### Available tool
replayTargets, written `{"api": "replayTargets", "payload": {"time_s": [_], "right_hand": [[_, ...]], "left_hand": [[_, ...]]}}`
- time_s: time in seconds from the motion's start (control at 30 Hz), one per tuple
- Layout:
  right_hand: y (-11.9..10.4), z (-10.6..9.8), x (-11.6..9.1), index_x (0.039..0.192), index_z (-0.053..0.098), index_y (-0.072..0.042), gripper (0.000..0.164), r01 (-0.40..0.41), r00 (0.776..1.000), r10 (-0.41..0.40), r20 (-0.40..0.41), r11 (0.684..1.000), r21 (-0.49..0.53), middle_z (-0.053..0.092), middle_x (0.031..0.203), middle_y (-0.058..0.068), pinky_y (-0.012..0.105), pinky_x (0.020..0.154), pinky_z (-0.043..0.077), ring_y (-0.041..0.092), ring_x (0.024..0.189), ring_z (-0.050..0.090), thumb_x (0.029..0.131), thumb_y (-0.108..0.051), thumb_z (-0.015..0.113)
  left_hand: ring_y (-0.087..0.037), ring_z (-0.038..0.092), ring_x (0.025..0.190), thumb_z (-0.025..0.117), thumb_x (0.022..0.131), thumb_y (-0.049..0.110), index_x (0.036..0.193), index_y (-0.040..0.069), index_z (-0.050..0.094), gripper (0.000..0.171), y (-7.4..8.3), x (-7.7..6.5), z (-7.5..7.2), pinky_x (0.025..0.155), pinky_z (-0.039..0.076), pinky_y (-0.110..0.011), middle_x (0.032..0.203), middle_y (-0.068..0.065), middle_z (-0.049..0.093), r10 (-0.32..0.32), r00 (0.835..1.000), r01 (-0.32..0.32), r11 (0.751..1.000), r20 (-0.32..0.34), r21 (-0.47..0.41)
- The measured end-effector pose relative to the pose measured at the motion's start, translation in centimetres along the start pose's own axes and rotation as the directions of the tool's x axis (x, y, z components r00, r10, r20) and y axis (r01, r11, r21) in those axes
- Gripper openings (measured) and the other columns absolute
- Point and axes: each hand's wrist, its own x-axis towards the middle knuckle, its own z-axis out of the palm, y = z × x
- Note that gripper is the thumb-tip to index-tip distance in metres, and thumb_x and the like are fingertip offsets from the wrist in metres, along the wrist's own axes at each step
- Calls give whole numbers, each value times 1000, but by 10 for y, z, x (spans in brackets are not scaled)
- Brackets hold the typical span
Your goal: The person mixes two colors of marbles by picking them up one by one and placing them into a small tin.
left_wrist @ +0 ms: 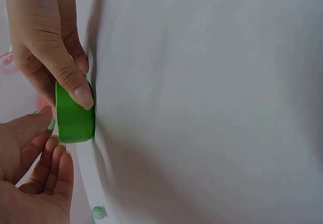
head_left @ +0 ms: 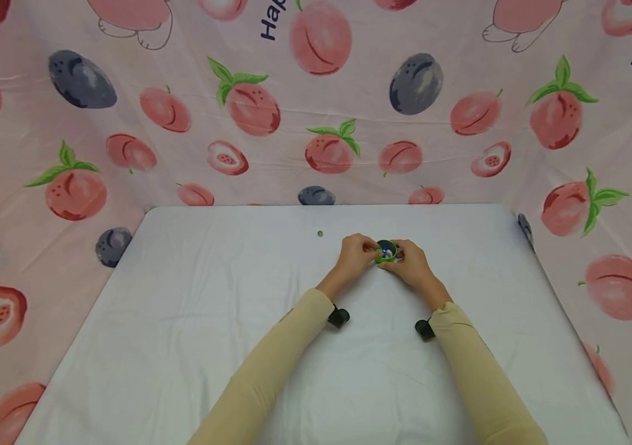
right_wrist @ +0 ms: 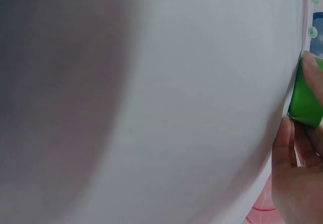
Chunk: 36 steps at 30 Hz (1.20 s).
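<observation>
My right hand [head_left: 410, 262] grips a small green cup [head_left: 386, 260] by its side, its thumb on the near wall in the left wrist view. The cup's inside looks dark blue, with pale bits in it that are too small to make out. At the rim, my left hand [head_left: 356, 256] pinches a small green marble [left_wrist: 52, 124], partly hidden by the fingertips. Another green marble [head_left: 320, 233] lies on the table to the left of the hands. The right wrist view catches only part of the right hand [right_wrist: 298, 183] and the cup [right_wrist: 305, 100].
A white cloth covers the table [head_left: 210, 321]. Around its back and sides hangs a pink fruit-printed curtain [head_left: 360, 86]. A black wrist camera [head_left: 339, 317] sits under the left sleeve, and another black camera [head_left: 424, 330] under the right.
</observation>
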Motion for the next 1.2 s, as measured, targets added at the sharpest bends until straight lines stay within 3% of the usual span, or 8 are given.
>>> {"api": "replayTargets", "payload": {"time_s": [0.17, 0.73, 1.2], "right_hand": [[0, 0, -1, 140, 57, 12, 62, 0, 1000, 0, 1, 1000, 1, 61, 126, 30, 48, 94, 51, 40, 109, 59, 90, -11, 85], [-1, 2, 0, 142, 55, 13, 63, -19, 1000, 18, 9, 1000, 24, 60, 131, 32, 51, 98, 51, 42, 114, 59, 91, -10, 83], [-2, 3, 1, 145, 54, 10, 69, -10, 1000, 10, 4, 1000, 22, 63, 123, 29, 48, 94, 51, 39, 110, 60, 88, -12, 87]], "left_hand": [[-22, 69, 82, 81, 93, 7, 102, -4, 80, 14, -1, 1, 4, 86, 50, -29, 92, -14, 78, -7, 1000, 7, 999, -10, 35], [-22, 66, 88, 80, 95, 9, 106, -4, 80, 17, -4, -3, 3, 75, 50, -24, 98, -15, 75, -28, 1000, 28, 999, -4, 30], [-28, 67, 93, 80, 94, 6, 111, -8, 78, 22, -14, -10, -23, 81, 57, -31, 100, -18, 72, -39, 997, 39, 999, -65, 6]]}}
